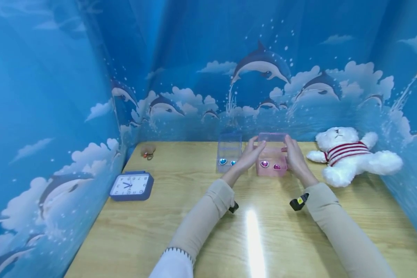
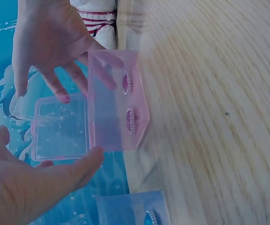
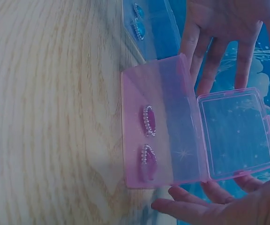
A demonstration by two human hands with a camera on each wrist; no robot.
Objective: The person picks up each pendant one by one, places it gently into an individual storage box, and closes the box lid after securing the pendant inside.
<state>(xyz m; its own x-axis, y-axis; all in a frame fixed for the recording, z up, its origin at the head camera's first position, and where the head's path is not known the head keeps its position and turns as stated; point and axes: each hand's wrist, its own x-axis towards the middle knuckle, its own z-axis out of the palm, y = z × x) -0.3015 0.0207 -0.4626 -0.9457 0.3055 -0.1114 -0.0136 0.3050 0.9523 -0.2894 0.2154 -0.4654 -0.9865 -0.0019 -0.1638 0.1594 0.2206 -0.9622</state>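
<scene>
A see-through pink box (image 1: pixel 271 166) with its lid (image 2: pixel 62 129) swung up stands near the table's back edge. Inside it lie two pink heart-shaped gems (image 1: pixel 264 164) rimmed with small beads. My left hand (image 1: pixel 249 157) is at the box's left side, fingers fairly straight, thumb by the lid's hinge edge. On the opposite side is my right hand (image 1: pixel 295 157), its fingers extended beside the box and lid. Whether either hand presses on the plastic is hard to tell. Left of it stands a similar blue box (image 1: pixel 229 152), lid raised, with two blue gems (image 1: pixel 223 161), partly behind my left hand.
A white plush bear (image 1: pixel 351 154) in a striped shirt lies to the right. At the left are a blue square clock (image 1: pixel 131 186) and a small brown furry item (image 1: pixel 148 151) with a metal clasp. A dolphin-print curtain (image 1: pixel 180 77) surrounds the wooden table (image 1: pixel 153 231).
</scene>
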